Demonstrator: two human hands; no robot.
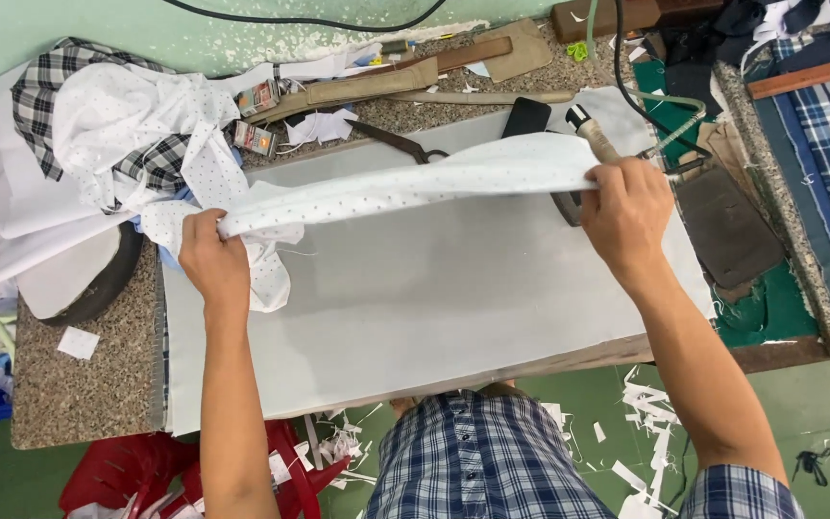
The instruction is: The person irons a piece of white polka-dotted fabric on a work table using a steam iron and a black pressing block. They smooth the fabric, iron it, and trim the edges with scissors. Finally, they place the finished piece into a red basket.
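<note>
Left hand point(211, 258) and right hand point(623, 211) each pinch one end of dotted white cloth strip point(415, 187), stretched taut above grey pressing pad point(415, 298), near its far edge. Strip not yet laid down (iron point(583, 144) parked at far right corner); more cloth point(127, 135) heaped at left edge.

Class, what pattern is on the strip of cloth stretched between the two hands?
White with small dark dots, the cloth strip, clearest in the head view.
</note>
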